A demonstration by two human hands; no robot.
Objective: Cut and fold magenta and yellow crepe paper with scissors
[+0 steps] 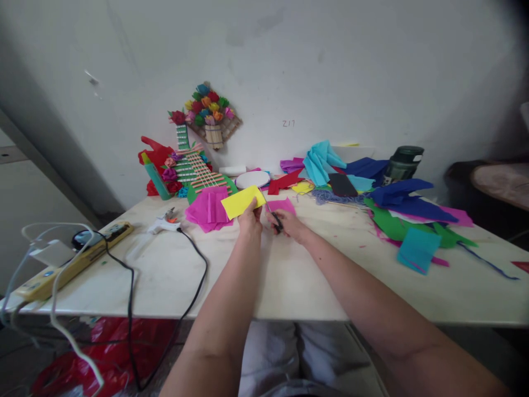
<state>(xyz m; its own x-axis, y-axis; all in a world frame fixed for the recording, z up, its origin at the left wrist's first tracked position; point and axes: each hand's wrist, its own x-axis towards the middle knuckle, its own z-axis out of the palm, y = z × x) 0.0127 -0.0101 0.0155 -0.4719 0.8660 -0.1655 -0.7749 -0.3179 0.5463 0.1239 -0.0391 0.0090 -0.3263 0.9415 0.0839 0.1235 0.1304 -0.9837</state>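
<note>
While one pale bench [314, 292] is stretching out beneath the left hand [250, 216] and the right hand [287, 225], one heap of blue, green and pink crepe paper [397, 199] is sprawling well to the right of the right hand, its layers overlapping too much for counting. One green handmade model with sticks and paper flowers [184, 172] is standing beyond the left hand and to its left. One yellow power strip [80, 260] is lying well left of the left hand, closer to the body. One dark green bottle [404, 164] is standing beyond the right hand, well to its right. One stack of magenta paper [210, 208] is resting just left of the left hand. One turquoise sheet [419, 251] is lying on the heap's near side, well right of the right hand.

One yellow paper sheet [242, 202] is extending from the left hand above the bench, its long axis running roughly left to right and its right end facing the right hand. The left hand is the nearer, pinching the sheet with its thumb on top. Just beside it, the right hand is gripping one pair of dark-handled scissors [278, 221], whose blades are pointing forward and left toward that right end; whether they are parted is not showing clearly.
</note>
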